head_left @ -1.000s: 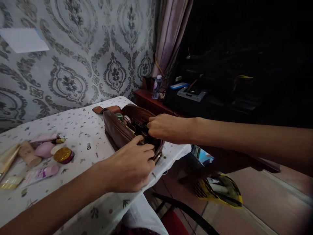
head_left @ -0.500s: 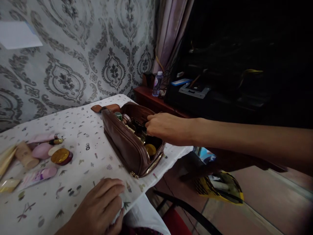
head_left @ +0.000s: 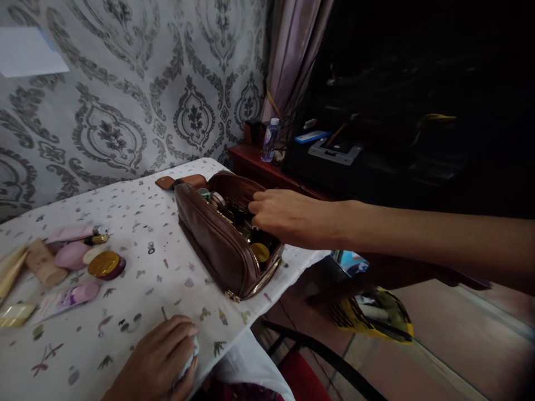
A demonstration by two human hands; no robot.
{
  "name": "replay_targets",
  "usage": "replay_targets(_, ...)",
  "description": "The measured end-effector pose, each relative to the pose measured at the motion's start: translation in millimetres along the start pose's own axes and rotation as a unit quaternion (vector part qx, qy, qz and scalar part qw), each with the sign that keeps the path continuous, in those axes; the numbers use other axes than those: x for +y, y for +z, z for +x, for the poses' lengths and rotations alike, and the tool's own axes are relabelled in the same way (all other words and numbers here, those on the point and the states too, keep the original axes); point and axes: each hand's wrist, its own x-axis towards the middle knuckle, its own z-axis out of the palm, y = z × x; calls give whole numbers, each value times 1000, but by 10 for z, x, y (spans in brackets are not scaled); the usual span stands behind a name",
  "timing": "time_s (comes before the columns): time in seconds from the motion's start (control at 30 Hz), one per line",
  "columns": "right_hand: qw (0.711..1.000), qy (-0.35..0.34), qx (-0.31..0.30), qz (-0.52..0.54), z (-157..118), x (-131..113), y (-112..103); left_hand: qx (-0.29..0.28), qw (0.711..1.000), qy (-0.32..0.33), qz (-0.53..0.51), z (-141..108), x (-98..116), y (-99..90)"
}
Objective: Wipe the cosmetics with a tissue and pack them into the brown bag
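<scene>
A brown leather toiletry bag [head_left: 213, 242] lies unzipped on the table, with small cosmetic jars and a yellow-lidded jar [head_left: 259, 252] inside. My right hand [head_left: 288, 217] reaches over the far right rim with its fingers curled down into the opening. Whatever is between those fingertips is hidden. At the table's near edge my left hand [head_left: 156, 359] is closed around a crumpled white tissue or cloth [head_left: 190, 356], which shows only in part. Left of the bag lie a gold-lidded jar [head_left: 106, 265], a pink egg-shaped sponge [head_left: 73, 255] and several tubes.
The table has a white patterned cloth [head_left: 137, 223]. A clear bottle [head_left: 271, 139] stands on a reddish-brown ledge behind it. To the right are a large dark screen [head_left: 409, 72] and, low down, a yellow-black bag [head_left: 376, 317]. A red chair seat [head_left: 303, 376] shows below.
My left hand has drawn back slightly toward the lower left, with the white tissue or cloth still in it. My right hand stays almost still at the bag.
</scene>
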Motion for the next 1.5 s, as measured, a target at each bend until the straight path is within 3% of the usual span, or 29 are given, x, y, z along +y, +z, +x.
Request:
replay_targets(0.2,1000,9,-8,7,7,-50,-14,14,999,-24,-32,-64,-29,24)
replay_targets(0.77,993,-69,-94,-22,174,-99,165,7,990,-72,-120,-14,-41,36)
replay_targets(1.07,995,-55,-82,-27,194,-105,274,6,980,-101,-170,-82,-78,91)
replay_targets(1.27,998,-59,-29,-22,178,-70,422,-7,979,-123,-163,-133,-94,103)
replay_targets(1.5,997,-55,-34,-32,186,-59,430,-4,977,-126,-172,-208,-127,144)
